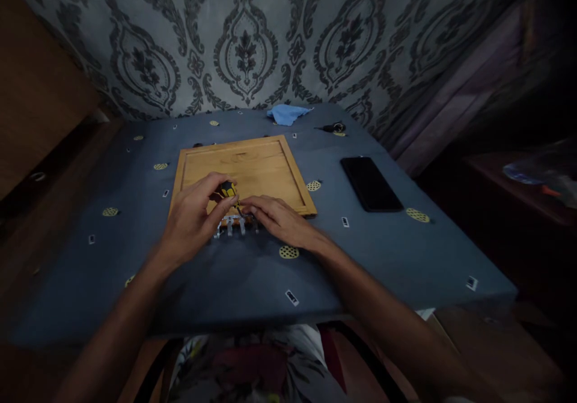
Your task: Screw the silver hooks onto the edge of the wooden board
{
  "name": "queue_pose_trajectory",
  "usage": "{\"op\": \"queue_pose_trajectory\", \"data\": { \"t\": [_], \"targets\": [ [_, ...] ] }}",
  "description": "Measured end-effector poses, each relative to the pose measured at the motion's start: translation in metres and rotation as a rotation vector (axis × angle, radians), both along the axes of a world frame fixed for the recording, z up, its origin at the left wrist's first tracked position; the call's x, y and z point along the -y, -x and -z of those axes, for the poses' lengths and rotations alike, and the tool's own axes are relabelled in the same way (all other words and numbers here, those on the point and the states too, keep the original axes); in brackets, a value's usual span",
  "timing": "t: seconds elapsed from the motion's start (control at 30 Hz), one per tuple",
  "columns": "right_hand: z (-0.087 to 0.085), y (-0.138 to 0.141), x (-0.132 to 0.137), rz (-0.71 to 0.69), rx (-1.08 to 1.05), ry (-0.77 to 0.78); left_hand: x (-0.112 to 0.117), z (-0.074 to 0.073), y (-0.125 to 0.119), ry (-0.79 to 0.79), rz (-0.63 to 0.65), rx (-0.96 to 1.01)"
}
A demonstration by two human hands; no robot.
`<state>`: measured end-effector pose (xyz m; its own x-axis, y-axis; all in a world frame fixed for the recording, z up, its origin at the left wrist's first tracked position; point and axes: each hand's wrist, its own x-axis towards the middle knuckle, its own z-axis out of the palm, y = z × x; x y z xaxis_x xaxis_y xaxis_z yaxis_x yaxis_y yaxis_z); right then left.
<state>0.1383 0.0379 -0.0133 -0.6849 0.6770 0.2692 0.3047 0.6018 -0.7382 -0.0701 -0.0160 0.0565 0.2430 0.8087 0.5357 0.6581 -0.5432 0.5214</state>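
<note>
A short yellow-and-black screwdriver (229, 190) is gripped by its handle in the closed fingers of my left hand (192, 211). Its shaft points down at a shiny metal hook rack (231, 226) with several hooks along the near edge of a framed wooden board (238, 166). Fingers pressed together, my right hand (279, 220) holds the right end of this rack, close by the screwdriver's tip. Whether a screw sits under the tip is too small to tell. The board lies on the table, partly covered by both hands.
A black phone (371, 184) lies on the blue patterned tablecloth (383, 259), right of the board. Farther back are a blue cloth (287, 113) and a small black-handled tool (332, 128). A patterned wall (246, 48) borders the table's far side.
</note>
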Motion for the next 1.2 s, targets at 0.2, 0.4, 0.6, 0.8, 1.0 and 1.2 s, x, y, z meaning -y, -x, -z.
{"op": "queue_pose_trajectory", "data": {
  "t": [0.2,0.4,0.6,0.8,1.0,1.2],
  "targets": [
    [-0.001,0.0,-0.002,-0.016,0.03,-0.001,0.0,-0.001,-0.001,-0.018,-0.008,-0.045],
    [0.001,0.001,-0.004,-0.044,0.032,0.003,-0.003,-0.001,-0.003,-0.102,-0.021,-0.12],
    [0.006,0.002,-0.006,-0.025,0.019,-0.005,-0.002,-0.002,-0.005,-0.111,-0.043,-0.147],
    [0.008,0.002,-0.008,-0.032,0.018,-0.009,-0.001,0.0,-0.006,-0.119,-0.082,-0.143],
    [0.005,0.001,-0.007,-0.045,0.011,-0.001,0.0,0.0,-0.007,-0.082,-0.102,-0.096],
    [-0.001,-0.004,-0.006,0.095,-0.17,0.059,0.016,-0.014,0.007,-0.053,-0.231,0.206]
  ]
}}
